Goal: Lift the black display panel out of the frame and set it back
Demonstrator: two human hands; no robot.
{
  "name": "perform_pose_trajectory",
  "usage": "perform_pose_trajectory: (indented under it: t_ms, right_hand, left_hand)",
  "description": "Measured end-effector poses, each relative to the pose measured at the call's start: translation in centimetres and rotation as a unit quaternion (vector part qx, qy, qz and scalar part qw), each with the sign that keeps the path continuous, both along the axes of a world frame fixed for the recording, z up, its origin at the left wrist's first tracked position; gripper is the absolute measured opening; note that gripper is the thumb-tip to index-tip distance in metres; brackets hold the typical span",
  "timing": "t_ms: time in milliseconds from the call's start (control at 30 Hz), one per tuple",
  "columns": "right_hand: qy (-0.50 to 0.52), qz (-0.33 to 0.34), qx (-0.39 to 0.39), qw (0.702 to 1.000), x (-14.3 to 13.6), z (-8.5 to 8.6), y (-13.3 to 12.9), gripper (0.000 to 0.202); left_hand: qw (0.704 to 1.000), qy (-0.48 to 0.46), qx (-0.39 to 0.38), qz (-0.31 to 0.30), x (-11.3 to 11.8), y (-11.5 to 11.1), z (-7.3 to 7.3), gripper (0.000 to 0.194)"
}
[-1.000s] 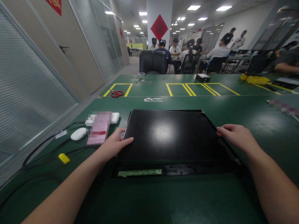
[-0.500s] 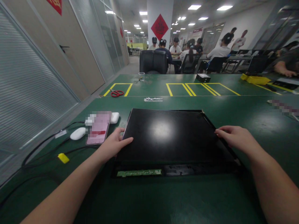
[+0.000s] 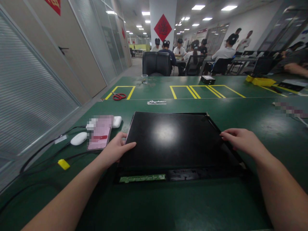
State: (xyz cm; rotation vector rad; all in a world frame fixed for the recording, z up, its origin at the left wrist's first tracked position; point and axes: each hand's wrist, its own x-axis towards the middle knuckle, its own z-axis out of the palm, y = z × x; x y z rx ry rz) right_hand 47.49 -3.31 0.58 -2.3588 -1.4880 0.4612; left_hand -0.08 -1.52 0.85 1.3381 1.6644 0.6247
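Observation:
A glossy black screen panel [image 3: 166, 141] lies on a black frame [image 3: 192, 175], slightly askew, so the frame shows along the right and near edges. At the near left, a narrow green circuit board [image 3: 142, 178] is exposed. My left hand [image 3: 119, 146] grips the panel's left edge, thumb on top and the other fingers at the side or under it. At the right edge, my right hand [image 3: 237, 139] is closed in a pinch where panel and frame meet. Its fingertips partly hide what they hold, and I cannot tell which of the two it is.
Left of the panel are a phone [image 3: 100, 133], a white rounded device [image 3: 79, 138], black cables [image 3: 74, 157] and a yellow tag [image 3: 64, 164]. Beyond lie white strips [image 3: 156, 102], red scissors [image 3: 119, 96], a clear cup [image 3: 144, 79] and a black box [image 3: 208, 79]. People sit farther back.
The whole view has shifted slightly. Both hands keep their places on the panel's edges, with the right fingers a little changed in pose. A person's arm at the far right has moved.

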Motion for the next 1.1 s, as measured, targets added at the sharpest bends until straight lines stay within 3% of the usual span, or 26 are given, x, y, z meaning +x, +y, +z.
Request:
perform_pose_trajectory:
  t_ms: [233,533,667,800,1100]
  right_hand:
    - [0.007,-0.002,0.007,1.0,-0.28,0.18,-0.06,0.029]
    - [0.003,0.007,0.011,1.0,0.19,-0.22,0.13,0.03]
    - [0.005,0.014,0.023,1.0,0.41,-0.5,0.16,0.031]
    - [0.014,0.008,0.026,1.0,0.35,-0.47,0.16,0.03]
    - [0.048,-0.021,0.015,0.999,-0.18,0.15,0.07,0.028]
  left_hand:
    - [1.0,-0.016,-0.006,-0.008,-0.24,0.07,-0.46,0.063]
    - [0.999,0.001,0.0,-0.038,-0.54,0.19,0.34,0.053]
    - [0.991,0.107,0.057,-0.058,-0.83,0.47,0.29,0.043]
    - [0.96,0.236,0.122,-0.091,-0.68,0.63,0.32,0.033]
    - [0.938,0.297,0.124,-0.127,-0.73,0.79,0.27,0.031]
